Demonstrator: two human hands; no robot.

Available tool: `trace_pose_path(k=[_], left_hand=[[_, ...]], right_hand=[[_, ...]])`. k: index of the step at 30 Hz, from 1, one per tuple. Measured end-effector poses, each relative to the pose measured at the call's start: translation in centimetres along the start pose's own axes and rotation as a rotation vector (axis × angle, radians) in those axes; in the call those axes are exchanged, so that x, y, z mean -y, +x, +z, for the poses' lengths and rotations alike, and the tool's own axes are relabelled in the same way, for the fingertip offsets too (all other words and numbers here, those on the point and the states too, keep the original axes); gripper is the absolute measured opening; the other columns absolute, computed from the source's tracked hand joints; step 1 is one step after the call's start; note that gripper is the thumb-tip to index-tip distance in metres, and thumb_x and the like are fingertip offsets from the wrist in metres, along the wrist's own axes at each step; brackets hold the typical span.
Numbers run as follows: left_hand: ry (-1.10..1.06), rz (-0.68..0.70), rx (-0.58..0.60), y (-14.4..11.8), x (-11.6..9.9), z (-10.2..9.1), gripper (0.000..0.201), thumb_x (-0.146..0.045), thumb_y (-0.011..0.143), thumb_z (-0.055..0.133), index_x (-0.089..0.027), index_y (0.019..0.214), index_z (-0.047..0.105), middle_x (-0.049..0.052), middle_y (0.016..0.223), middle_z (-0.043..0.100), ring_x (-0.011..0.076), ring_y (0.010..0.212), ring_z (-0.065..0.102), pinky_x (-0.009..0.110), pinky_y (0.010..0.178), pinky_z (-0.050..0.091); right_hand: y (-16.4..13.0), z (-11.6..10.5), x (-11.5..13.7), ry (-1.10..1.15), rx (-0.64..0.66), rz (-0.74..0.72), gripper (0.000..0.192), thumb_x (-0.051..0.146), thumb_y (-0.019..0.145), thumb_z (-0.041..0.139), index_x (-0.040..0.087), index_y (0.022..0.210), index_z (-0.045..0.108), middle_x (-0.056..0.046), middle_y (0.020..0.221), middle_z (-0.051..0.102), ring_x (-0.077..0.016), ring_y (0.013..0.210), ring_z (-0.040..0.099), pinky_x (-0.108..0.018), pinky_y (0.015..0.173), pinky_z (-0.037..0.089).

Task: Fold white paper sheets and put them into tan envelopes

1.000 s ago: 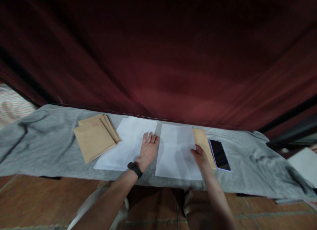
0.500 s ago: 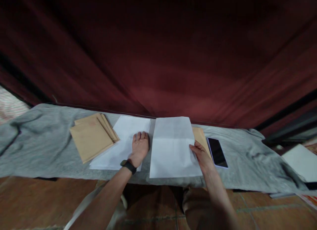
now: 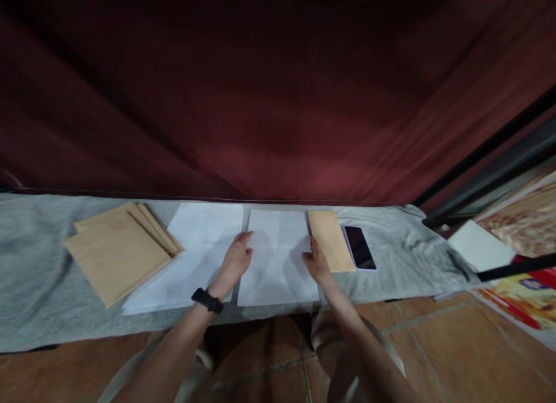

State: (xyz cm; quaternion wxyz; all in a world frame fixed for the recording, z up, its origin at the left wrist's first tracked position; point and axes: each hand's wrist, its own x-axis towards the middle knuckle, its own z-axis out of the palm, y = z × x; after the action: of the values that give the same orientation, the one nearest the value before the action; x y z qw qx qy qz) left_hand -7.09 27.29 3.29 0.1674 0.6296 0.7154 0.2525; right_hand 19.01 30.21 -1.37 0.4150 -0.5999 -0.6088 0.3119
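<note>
A white sheet of paper [image 3: 278,275] with faint fold creases lies flat on the grey cloth in front of me. My left hand [image 3: 237,258], with a black watch on its wrist, is at the sheet's left edge, thumb and forefinger apart. At the right edge is my right hand [image 3: 318,263], its thumb over the sheet and a finger stretched along the side. Neither hand lifts the paper. To the left rests a stack of white paper [image 3: 204,235], partly under several brown envelopes [image 3: 117,249]. A single brown envelope [image 3: 332,241] lies just right of my right hand.
A phone [image 3: 359,248] with a dark screen lies beside the single envelope. The grey cloth [image 3: 399,264] covers the long surface, and a dark red curtain [image 3: 278,131] hangs behind it. At the right are a white flat object [image 3: 482,246] and a colourful printed package [image 3: 521,299].
The sheet, held up by my right hand before, now lies flat. My left hand has moved from the paper stack to the sheet's left edge. The view has turned right.
</note>
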Motion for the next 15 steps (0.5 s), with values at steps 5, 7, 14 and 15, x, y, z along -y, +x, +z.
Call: trace_pose_path(k=[5,7,14,15], left_hand=[[0.143,0.012,0.034,-1.2,-0.4,-0.5,0.054,-0.004,0.083,0.051,-0.009,0.136,0.060,0.016,0.133,0.064,0.0231,0.118,0.066,0.034,0.108,0.050],[0.251,0.007,0.014,-2.2,-1.1,-0.7,0.051,-0.007,0.087,0.048,-0.008,0.137,0.059,0.019,0.135,0.062,0.0255,0.114,0.067,0.038,0.102,0.054],[0.394,0.313,-0.059,-3.2,-5.3,2.4,0.052,-0.012,0.096,0.036,-0.010,0.146,0.051,0.016,0.155,0.048,0.0287,0.147,0.039,0.045,0.120,0.034],[0.359,0.360,-0.024,-2.8,-5.7,3.2,0.051,-0.016,0.099,0.034,-0.013,0.147,0.050,0.013,0.157,0.046,0.0267,0.150,0.035,0.044,0.122,0.032]], right_hand=[[-2.0,0.4,1.7,-0.439,0.010,-0.402,0.057,0.019,0.093,0.045,0.015,0.150,0.044,-0.019,0.154,0.045,-0.0310,0.141,0.045,-0.053,0.112,0.044],[-2.6,0.9,2.5,-0.534,0.074,-0.483,0.052,0.023,0.099,0.043,0.016,0.150,0.045,-0.016,0.160,0.040,-0.0299,0.148,0.036,-0.052,0.116,0.040],[-3.8,3.3,4.0,-0.716,0.265,-0.527,0.049,0.029,0.106,0.036,0.017,0.153,0.045,-0.010,0.160,0.041,-0.0258,0.149,0.037,-0.048,0.123,0.030],[-3.9,3.5,3.9,-0.735,0.283,-0.530,0.049,0.026,0.105,0.037,0.015,0.152,0.045,-0.011,0.160,0.042,-0.0255,0.149,0.037,-0.047,0.124,0.029]])
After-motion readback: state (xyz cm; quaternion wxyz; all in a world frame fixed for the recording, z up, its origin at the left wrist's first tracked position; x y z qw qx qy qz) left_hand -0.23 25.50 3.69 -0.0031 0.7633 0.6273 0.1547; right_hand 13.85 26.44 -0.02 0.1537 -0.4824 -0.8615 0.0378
